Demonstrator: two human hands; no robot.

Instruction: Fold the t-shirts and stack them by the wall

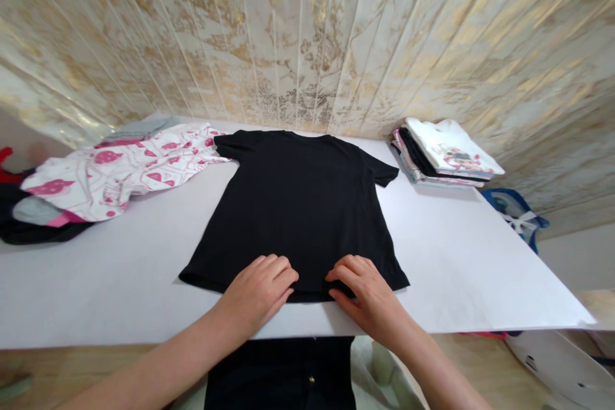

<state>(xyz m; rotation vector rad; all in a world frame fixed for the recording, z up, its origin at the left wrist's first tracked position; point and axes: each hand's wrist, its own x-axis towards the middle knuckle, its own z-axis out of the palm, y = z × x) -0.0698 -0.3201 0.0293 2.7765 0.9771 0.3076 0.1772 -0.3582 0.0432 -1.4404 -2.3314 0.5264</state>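
A black T-shirt (pixel 298 205) lies spread flat on the white table (pixel 456 256), collar toward the wall and hem toward me. My left hand (pixel 259 288) rests palm down on the shirt's hem, left of its middle, fingers together and slightly curled. My right hand (pixel 362 288) rests on the hem just to the right, fingers bent, thumb at the hem's edge. The two hands are a short gap apart. Neither hand lifts the cloth.
A loose heap of white-and-pink patterned clothes (pixel 110 173) with dark items lies at the table's left. A neat stack of folded shirts (pixel 444 154) sits at the back right. A blue-and-white bag (pixel 516 211) is beyond the right edge. A marbled wall stands behind.
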